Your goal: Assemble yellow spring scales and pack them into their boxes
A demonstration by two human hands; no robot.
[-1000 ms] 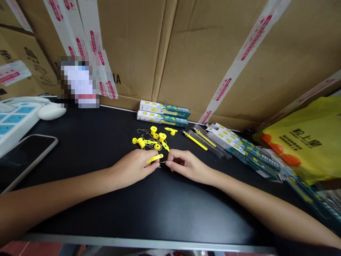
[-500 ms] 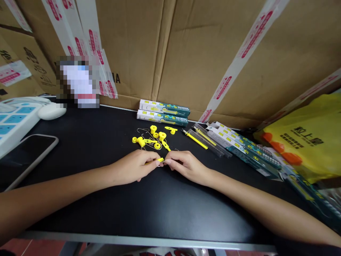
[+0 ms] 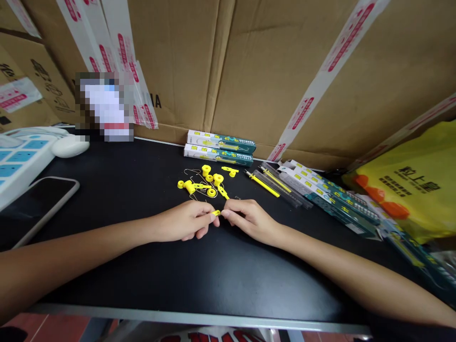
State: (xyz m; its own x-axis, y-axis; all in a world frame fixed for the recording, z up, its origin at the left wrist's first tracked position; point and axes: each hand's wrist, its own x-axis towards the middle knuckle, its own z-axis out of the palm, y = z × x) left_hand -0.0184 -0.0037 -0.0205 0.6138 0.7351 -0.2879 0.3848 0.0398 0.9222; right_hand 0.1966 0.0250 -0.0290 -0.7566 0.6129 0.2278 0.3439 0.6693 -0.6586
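Note:
My left hand (image 3: 185, 221) rests on the black table (image 3: 142, 266) and pinches a small yellow plastic piece (image 3: 215, 213), of which only the tip shows past the fingers. My right hand (image 3: 247, 219) meets it fingertip to fingertip and is closed on the other end, where a thin metal wire was seen earlier; the wire is hidden now. Just beyond the hands lies a small heap of yellow plastic parts and wire hooks (image 3: 207, 182).
Two boxed kits (image 3: 219, 148) lie by the cardboard wall. More boxes, clear tubes and yellow rods (image 3: 306, 187) spread to the right, beside a yellow bag (image 3: 409, 185). A phone (image 3: 39, 204), a power strip (image 3: 17, 159) and a white mouse (image 3: 69, 145) sit at the left.
The yellow piece has slid deeper into my left fingers, from mostly showing to only its tip. My right fingertips have closed up against it, and the wire no longer shows.

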